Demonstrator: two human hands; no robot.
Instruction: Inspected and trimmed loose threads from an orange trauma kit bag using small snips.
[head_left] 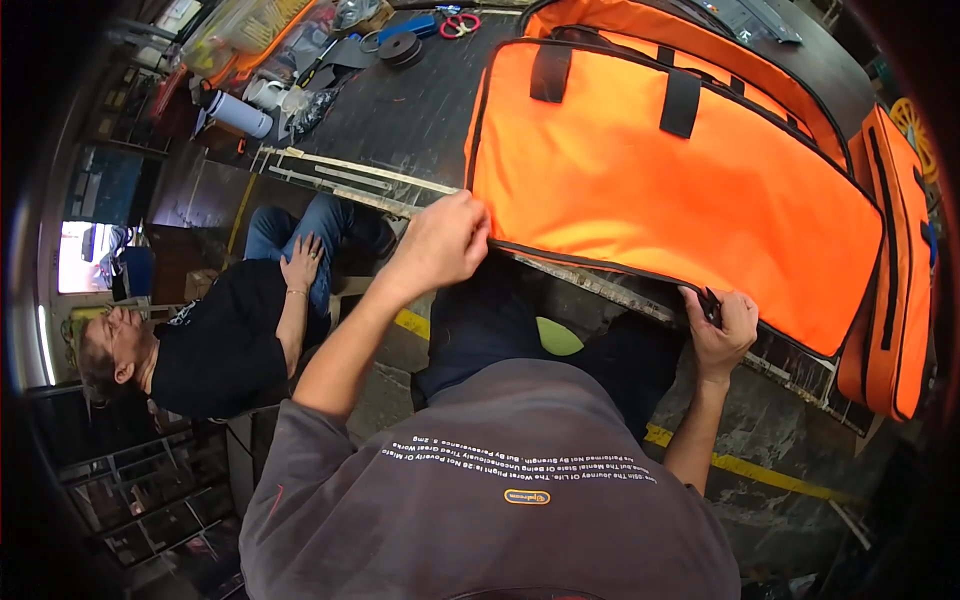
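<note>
Firstly, one dark table (400, 130) is the largest thing, with a smooth top and a worn near edge. Of two orange bags, both of smooth cloth, the larger bag (640, 190) is at this edge, before the person, a rounded rectangle trimmed in black; the narrower bag (898, 280) is just beside it, at right. Of two hands, the left hand (447, 238) pinches the larger bag's lower left corner; the right hand (725, 330) has its fingers curled around one small black tool (711, 303), at the lower edge. Two flat black straps (679, 104) show on the near panel.
</note>
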